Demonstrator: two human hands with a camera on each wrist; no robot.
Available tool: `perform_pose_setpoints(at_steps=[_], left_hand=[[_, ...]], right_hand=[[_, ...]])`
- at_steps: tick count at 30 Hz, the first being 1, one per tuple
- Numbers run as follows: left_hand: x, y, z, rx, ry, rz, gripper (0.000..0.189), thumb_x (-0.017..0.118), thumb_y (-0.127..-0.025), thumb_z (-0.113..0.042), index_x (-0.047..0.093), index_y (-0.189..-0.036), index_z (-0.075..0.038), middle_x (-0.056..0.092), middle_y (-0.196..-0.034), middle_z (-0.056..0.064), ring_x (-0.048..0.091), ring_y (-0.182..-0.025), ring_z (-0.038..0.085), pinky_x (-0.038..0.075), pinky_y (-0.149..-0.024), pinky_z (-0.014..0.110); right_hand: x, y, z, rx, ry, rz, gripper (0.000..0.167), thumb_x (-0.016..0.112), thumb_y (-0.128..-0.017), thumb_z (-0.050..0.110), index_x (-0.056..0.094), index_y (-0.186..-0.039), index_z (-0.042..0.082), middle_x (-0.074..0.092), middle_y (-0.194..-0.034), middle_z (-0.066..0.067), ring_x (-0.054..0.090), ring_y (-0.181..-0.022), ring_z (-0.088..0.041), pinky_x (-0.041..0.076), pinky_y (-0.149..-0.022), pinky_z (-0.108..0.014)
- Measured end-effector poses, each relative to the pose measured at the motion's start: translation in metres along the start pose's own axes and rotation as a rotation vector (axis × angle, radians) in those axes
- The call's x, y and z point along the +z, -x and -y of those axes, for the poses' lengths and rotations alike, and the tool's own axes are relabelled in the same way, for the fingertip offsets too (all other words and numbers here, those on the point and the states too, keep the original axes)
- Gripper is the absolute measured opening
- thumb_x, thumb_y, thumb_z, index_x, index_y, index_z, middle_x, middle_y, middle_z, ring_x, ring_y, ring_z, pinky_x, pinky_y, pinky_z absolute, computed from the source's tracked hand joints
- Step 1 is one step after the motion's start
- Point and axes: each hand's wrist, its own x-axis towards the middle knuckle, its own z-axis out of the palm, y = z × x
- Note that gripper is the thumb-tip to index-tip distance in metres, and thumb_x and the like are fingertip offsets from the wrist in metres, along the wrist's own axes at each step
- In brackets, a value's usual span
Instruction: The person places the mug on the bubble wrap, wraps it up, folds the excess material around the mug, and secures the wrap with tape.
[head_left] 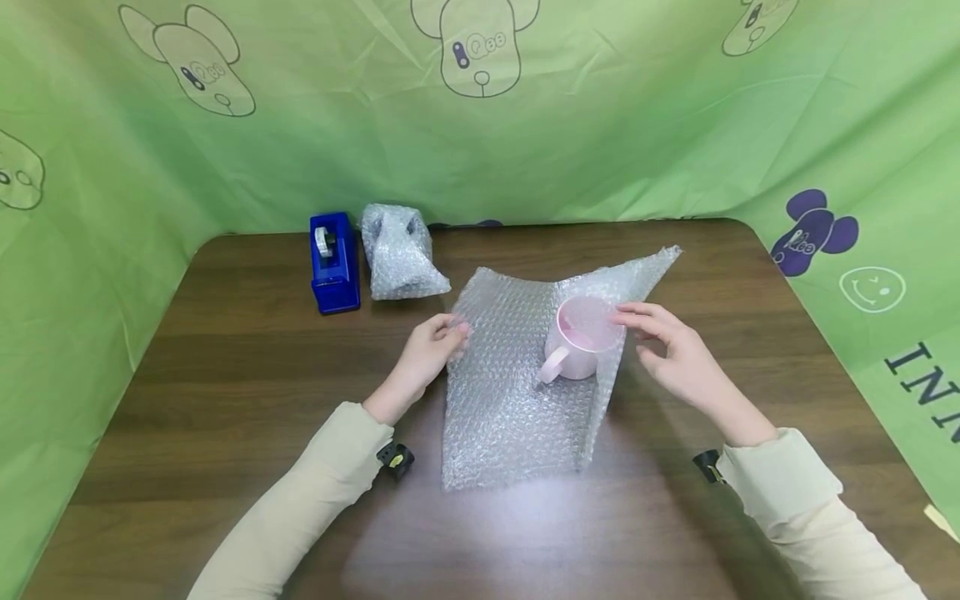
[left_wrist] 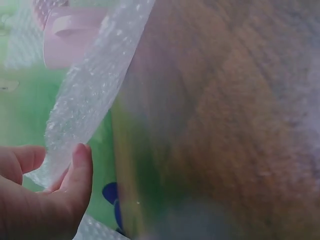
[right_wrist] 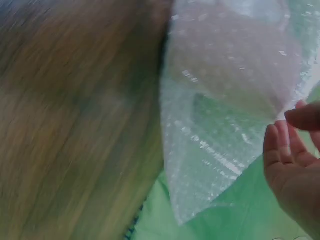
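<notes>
A pink mug stands on a sheet of bubble wrap, its handle toward the lower left in the head view. The sheet's right side is raised against the mug and partly covers its rim. My left hand pinches the sheet's left edge between thumb and fingers; the left wrist view shows the bubble wrap running up from that hand. On the other side, my right hand touches the raised wrap beside the mug's rim with extended fingers. Through the wrap, the mug's pink shows in the right wrist view.
Behind the sheet to the left lies a bubble-wrapped bundle. Beside it stands a blue tape dispenser with a roll in it. The brown wooden table meets a green printed cloth at the back and sides.
</notes>
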Motion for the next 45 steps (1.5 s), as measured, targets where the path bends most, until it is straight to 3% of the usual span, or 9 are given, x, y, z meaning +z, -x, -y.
perform_pose_setpoints(at_steps=[5, 9, 15, 23, 28, 33, 36, 40, 45], left_hand=[[0.007, -0.002, -0.008, 0.064, -0.039, -0.044, 0.031, 0.048, -0.100, -0.012, 0.058, -0.121, 0.007, 0.067, -0.110, 0.026, 0.064, -0.078, 0.007, 0.055, -0.070, 0.020], [0.009, -0.004, -0.016, 0.087, -0.056, -0.056, 0.030, 0.048, -0.100, -0.014, 0.060, -0.120, 0.005, 0.068, -0.108, 0.026, 0.068, -0.079, 0.011, 0.057, -0.071, 0.024], [0.010, -0.008, -0.027, 0.099, -0.076, -0.040, 0.029, 0.049, -0.100, -0.015, 0.062, -0.118, 0.004, 0.069, -0.106, 0.025, 0.067, -0.078, 0.011, 0.058, -0.073, 0.026], [0.009, -0.010, -0.042, 0.093, -0.135, 0.040, 0.034, 0.048, -0.101, -0.017, 0.058, -0.125, 0.003, 0.061, -0.126, 0.021, 0.069, -0.097, 0.033, 0.058, -0.080, 0.031], [0.013, -0.010, -0.052, 0.087, -0.248, 0.119, 0.039, 0.047, -0.101, -0.020, 0.050, -0.135, -0.002, 0.054, -0.137, 0.018, 0.069, -0.098, 0.032, 0.057, -0.086, 0.033], [0.024, -0.012, -0.063, 0.132, -0.446, 0.180, 0.044, 0.046, -0.100, -0.024, 0.045, -0.141, -0.010, 0.044, -0.147, 0.014, 0.049, -0.130, 0.028, 0.037, -0.112, 0.041], [0.033, -0.013, -0.069, 0.121, -0.437, 0.260, 0.047, 0.045, -0.099, -0.022, 0.041, -0.144, -0.012, 0.039, -0.149, 0.013, 0.054, -0.124, 0.029, 0.042, -0.108, 0.042], [0.044, -0.015, -0.073, 0.070, -0.336, 0.367, 0.051, 0.043, -0.097, -0.016, 0.034, -0.148, -0.011, 0.037, -0.148, 0.013, 0.065, -0.087, 0.023, 0.056, -0.085, 0.032], [0.053, -0.015, -0.075, 0.049, -0.300, 0.438, 0.055, 0.040, -0.095, -0.013, 0.030, -0.149, -0.011, 0.046, -0.143, 0.012, 0.058, -0.080, 0.015, 0.055, -0.075, 0.026]], right_hand=[[0.008, 0.002, -0.005, -0.175, 0.180, 0.004, 0.057, 0.060, -0.065, -0.026, 0.063, -0.115, 0.001, 0.055, -0.130, -0.021, 0.048, -0.112, -0.036, 0.037, -0.093, -0.034], [0.013, 0.003, -0.010, -0.257, 0.290, 0.025, 0.061, 0.070, -0.062, -0.021, 0.061, -0.118, 0.000, 0.055, -0.133, -0.023, 0.047, -0.119, -0.043, 0.035, -0.101, -0.054], [0.018, 0.006, -0.016, -0.329, 0.443, 0.070, 0.072, 0.076, -0.066, -0.006, 0.052, -0.133, 0.003, 0.052, -0.138, -0.019, 0.040, -0.137, -0.029, 0.021, -0.119, -0.038], [0.027, 0.005, -0.018, -0.378, 0.535, 0.043, 0.076, 0.078, -0.068, 0.009, 0.048, -0.137, 0.007, 0.052, -0.140, -0.015, 0.041, -0.137, -0.025, 0.021, -0.119, -0.043], [0.025, 0.002, -0.019, -0.370, 0.549, 0.072, 0.078, 0.081, -0.065, 0.010, 0.049, -0.137, 0.008, 0.055, -0.138, -0.014, 0.047, -0.128, -0.033, 0.028, -0.110, -0.053], [0.024, -0.002, -0.017, -0.396, 0.529, 0.051, 0.070, 0.082, -0.063, 0.009, 0.057, -0.128, 0.007, 0.062, -0.129, -0.014, 0.051, -0.122, -0.034, 0.032, -0.104, -0.056], [0.025, -0.005, -0.017, -0.421, 0.492, 0.028, 0.064, 0.082, -0.061, 0.007, 0.061, -0.122, 0.006, 0.065, -0.123, -0.013, 0.053, -0.119, -0.034, 0.037, -0.102, -0.053], [0.026, -0.007, -0.017, -0.458, 0.442, 0.005, 0.058, 0.084, -0.057, 0.001, 0.066, -0.112, 0.001, 0.068, -0.115, -0.014, 0.055, -0.114, -0.036, 0.040, -0.100, -0.047], [0.027, -0.009, -0.016, -0.475, 0.445, -0.001, 0.050, 0.084, -0.055, 0.001, 0.068, -0.102, 0.000, 0.070, -0.106, -0.014, 0.058, -0.109, -0.035, 0.043, -0.099, -0.043]])
